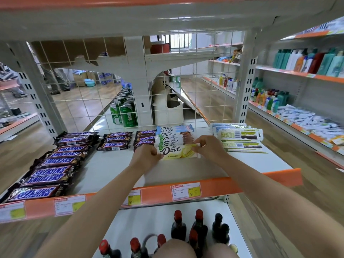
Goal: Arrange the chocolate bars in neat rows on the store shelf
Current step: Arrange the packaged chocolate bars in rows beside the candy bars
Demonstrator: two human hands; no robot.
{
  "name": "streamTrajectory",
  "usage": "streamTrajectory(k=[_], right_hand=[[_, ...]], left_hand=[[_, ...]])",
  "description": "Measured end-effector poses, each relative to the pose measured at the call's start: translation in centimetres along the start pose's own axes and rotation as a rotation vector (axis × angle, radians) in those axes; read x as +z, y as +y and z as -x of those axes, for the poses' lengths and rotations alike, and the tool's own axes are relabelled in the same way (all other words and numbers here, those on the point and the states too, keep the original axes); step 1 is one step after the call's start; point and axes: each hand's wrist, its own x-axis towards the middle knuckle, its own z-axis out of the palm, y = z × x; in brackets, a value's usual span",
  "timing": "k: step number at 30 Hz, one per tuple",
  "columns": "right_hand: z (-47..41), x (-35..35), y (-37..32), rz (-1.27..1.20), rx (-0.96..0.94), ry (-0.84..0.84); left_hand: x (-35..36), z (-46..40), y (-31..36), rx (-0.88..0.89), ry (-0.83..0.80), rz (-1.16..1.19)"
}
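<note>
A white and yellow Dove bar [176,151] lies at the front of a row of Dove bars [175,135] on the white shelf [111,164]. My left hand [147,152] pinches its left end and my right hand [206,146] pinches its right end. To the left, large Snickers bars [46,170] form a long column down to the shelf's front edge. Two short columns of smaller Snickers bars [116,140] lie between that column and the Dove row. Flat white and green bars [240,138] are stacked right of my right hand.
An orange price rail [154,194] edges the shelf front. A wire grid [130,81] backs the shelf, with green cans [126,112] behind it. Dark red-capped bottles [188,228] stand on the shelf below. Shelves of bottles [307,60] run along the right.
</note>
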Motion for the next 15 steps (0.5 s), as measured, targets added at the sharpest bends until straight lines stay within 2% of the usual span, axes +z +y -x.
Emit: streamTrajectory(k=[15], right_hand=[[-0.26,0.4,0.55,0.072,-0.005,0.077]], left_hand=[[-0.48,0.47,0.34,-0.041,0.028,0.0]])
